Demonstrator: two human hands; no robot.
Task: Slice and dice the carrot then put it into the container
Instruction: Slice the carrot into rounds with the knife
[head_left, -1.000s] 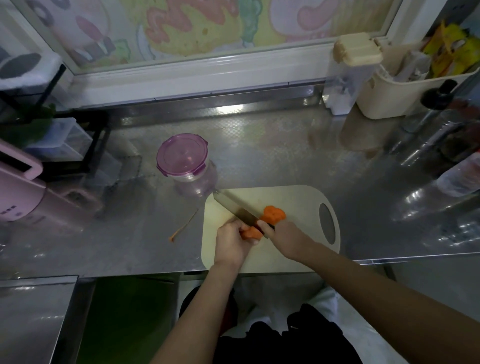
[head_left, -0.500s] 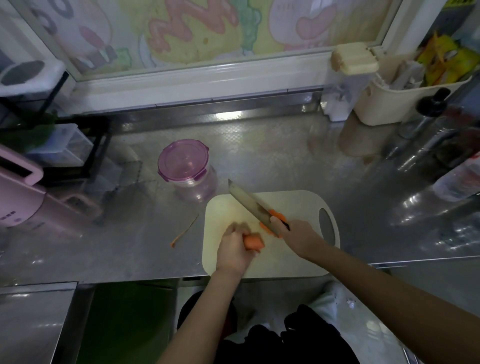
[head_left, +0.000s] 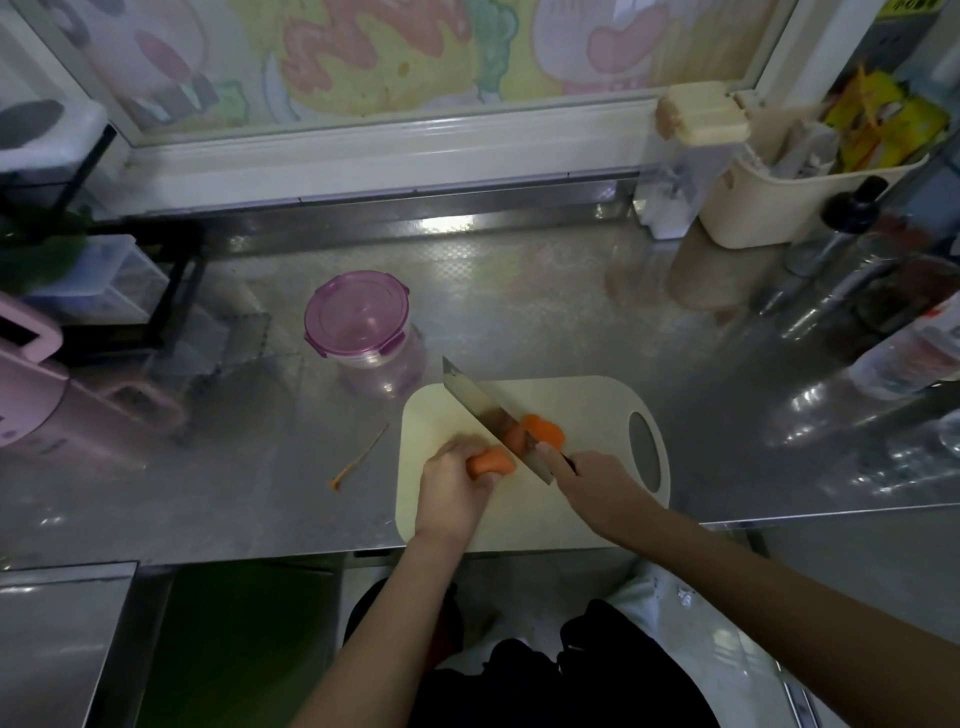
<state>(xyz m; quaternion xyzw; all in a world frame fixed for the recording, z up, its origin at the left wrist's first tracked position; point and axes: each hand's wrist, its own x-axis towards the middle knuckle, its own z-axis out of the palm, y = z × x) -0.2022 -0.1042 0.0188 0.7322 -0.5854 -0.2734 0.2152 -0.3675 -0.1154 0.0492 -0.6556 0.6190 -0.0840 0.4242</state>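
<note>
On a cream cutting board lies an orange carrot. My left hand grips its left part with curled fingers. My right hand holds the handle of a broad knife, whose blade stands against the carrot's cut end. Cut carrot slices lie just right of the blade. A clear round container with a purple clip lid stands shut on the steel counter, just beyond the board's far left corner.
A thin carrot peel lies on the counter left of the board. A pink appliance sits at far left. A cream basket and bottles crowd the back right. The counter's front edge runs just below the board.
The knife was lifted off the carrot half a second ago and has come back down against its cut end. My left hand has stayed on the carrot.
</note>
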